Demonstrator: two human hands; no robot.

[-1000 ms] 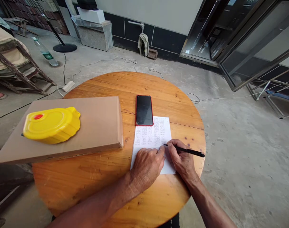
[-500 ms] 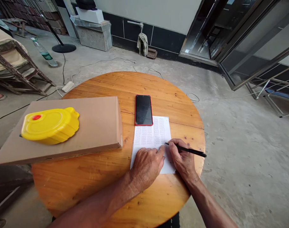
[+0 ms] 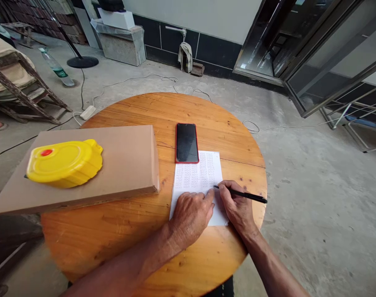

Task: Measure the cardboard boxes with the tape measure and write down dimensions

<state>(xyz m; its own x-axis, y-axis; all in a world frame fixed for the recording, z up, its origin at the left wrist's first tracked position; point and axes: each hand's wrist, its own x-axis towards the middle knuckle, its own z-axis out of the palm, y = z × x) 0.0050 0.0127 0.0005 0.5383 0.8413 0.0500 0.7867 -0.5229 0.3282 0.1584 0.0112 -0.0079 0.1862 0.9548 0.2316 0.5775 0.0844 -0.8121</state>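
A white sheet of paper (image 3: pixel 217 210) lies on the round wooden table (image 3: pixel 138 243), its upper part covered in columns of small handwritten figures. My right hand (image 3: pixel 240 206) is closed around a black pen (image 3: pixel 251 196), whose tip meets the sheet near the end of the lowest written row. On the lower half of the sheet rests my left hand (image 3: pixel 192 216), palm down, pressing the paper, its index finger stretched toward the pen tip. A phone with a red edge (image 3: pixel 187 143) overlaps the sheet's top left corner.
Left on the table is a cardboard box (image 3: pixel 126 165) with a yellow plastic case (image 3: pixel 64 163) on top. A wooden chair (image 3: pixel 24 82), a plastic bottle (image 3: pixel 56 68) and a power strip (image 3: pixel 88 112) are on the floor beyond. Thin cables cross the concrete floor.
The pen in my right hand has shifted very slightly to the left. My left hand, the paper, phone and box stay in place.
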